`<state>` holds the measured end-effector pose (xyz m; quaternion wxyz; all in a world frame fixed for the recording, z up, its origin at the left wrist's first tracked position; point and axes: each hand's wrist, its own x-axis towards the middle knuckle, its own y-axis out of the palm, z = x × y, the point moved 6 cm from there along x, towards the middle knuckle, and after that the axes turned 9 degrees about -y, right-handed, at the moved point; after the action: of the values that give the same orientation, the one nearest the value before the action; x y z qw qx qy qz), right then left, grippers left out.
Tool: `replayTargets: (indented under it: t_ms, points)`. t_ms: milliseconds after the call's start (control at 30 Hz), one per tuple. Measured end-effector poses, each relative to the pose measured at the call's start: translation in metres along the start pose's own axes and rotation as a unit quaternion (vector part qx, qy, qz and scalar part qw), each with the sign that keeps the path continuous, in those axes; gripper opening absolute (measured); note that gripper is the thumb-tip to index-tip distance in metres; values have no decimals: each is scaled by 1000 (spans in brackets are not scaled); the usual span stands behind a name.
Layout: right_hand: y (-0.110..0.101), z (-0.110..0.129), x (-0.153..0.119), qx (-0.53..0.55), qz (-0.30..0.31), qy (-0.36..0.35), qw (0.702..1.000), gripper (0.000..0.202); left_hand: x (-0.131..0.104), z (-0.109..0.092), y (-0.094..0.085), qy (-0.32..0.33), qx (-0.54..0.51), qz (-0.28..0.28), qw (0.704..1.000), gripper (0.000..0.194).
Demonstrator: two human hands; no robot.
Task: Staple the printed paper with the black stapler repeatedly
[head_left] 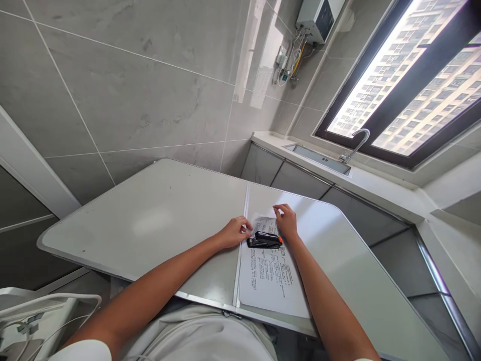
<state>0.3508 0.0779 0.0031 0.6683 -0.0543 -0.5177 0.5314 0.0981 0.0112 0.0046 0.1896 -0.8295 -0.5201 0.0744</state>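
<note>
A black stapler with an orange tip lies across the upper part of a printed sheet of paper, which rests on the table. To the stapler's left is my left hand, its fingers curled and drawn together beside the paper's left edge. Whether they grip the paper or something small cannot be made out. Beyond the stapler, near the paper's upper right corner, my right hand is closed, thumb and forefinger pinched together. Anything between those fingertips is too small to name. Neither hand touches the stapler.
The pale table has a seam running beside the paper. Tiled wall stands behind it. At the right are a counter with a sink, a faucet and a window. A white rack with cables stands at the lower left.
</note>
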Motion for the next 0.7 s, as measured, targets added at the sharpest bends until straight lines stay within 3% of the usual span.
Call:
replayTargets:
  t_ms: [167, 433, 700]
  points:
    - [5, -1, 1, -7, 18, 6, 1000, 32, 1, 4, 0, -1, 31, -23, 999, 17]
    - [7, -6, 1, -9, 33, 10, 999, 30, -5, -9, 9, 52, 172, -23, 983, 31]
    - [1, 0, 6, -1, 16, 5, 1000, 31, -8, -15, 9, 73, 99, -6, 992, 30]
